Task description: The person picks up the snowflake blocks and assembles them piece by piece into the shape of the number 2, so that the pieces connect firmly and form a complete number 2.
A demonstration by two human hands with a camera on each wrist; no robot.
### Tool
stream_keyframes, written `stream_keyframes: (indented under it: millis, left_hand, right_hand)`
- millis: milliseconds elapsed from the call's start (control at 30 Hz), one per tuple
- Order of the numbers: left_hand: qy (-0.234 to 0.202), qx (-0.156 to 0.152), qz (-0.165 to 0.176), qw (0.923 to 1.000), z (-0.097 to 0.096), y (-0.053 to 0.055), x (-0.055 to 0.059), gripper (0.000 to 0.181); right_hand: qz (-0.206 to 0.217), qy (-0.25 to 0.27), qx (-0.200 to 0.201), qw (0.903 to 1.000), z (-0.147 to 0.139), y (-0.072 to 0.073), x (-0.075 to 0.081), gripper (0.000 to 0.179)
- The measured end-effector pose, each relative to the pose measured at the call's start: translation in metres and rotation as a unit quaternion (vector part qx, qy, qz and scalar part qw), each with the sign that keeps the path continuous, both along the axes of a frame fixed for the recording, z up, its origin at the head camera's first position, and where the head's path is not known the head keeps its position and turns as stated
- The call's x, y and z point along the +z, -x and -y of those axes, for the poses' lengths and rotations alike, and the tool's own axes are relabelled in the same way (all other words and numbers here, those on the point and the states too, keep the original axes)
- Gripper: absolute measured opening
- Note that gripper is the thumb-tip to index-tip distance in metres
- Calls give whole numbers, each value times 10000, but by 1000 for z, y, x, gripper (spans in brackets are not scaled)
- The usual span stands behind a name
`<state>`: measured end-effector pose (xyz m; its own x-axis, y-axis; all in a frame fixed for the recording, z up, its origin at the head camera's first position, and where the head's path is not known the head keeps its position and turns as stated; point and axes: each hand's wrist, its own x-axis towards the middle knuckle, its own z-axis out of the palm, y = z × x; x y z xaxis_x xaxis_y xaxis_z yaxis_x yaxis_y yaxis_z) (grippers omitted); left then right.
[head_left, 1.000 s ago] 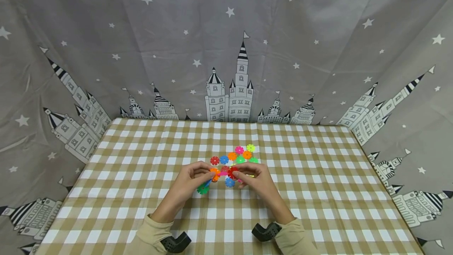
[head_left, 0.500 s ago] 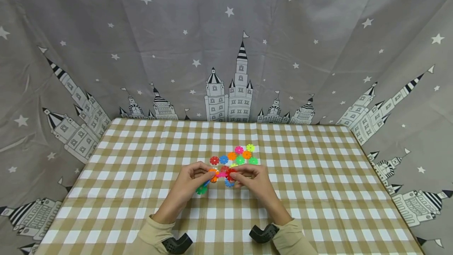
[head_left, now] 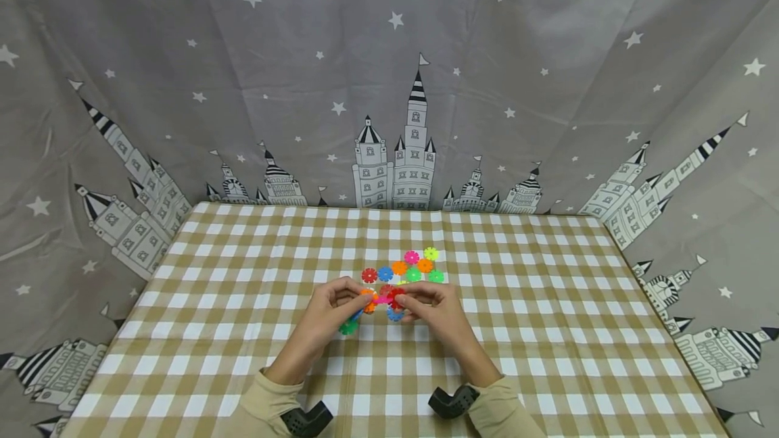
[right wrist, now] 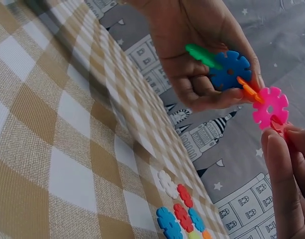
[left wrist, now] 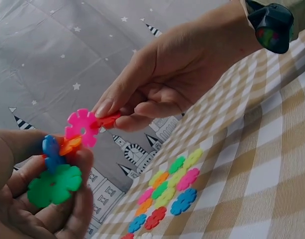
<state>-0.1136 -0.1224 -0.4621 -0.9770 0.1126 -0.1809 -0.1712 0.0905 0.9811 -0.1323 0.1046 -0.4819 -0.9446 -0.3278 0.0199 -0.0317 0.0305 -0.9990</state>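
Notched plastic snowflake discs form a short chain between the two hands, held up over the table. My left hand pinches the orange disc between thumb and finger. A blue disc is slotted to the orange one, and a green disc to the blue, both lying in front of the left palm. On the chain's other side stands a pink disc, joined to the orange. My right hand pinches a red disc, whose edge meets the pink disc's rim; the fingertips cover part of it.
Loose discs lie flat beyond the hands, among them a blue disc, a red disc and a white disc. They rest on a checked tablecloth. A grey curtain with castles hangs behind the table.
My right hand has shifted slightly left with the red disc, which now sits closer to the pink one. My left hand has stayed nearly in place, still gripping the chain.
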Motion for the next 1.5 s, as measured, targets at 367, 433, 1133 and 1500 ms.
stream_keyframes:
  millis: [367,433,1133,1500]
  left_hand:
    - [444,-405,-53,9982,8,1,3,27]
    - [486,-577,-118,9971,9,1,3,30]
    - [540,-1437,-416,9873,8,0,-4,26]
    - [339,-1329,-442,9896,12,1,-5,27]
  right_hand:
    - [327,111,365,9987,-2,3,-2,30]
    - [333,111,506,9981,-2,3,-3,30]
    - [279,-347,781,9960,0,6,-12,30]
    - [-683,-2628,281,9620,-3,18,-31,27]
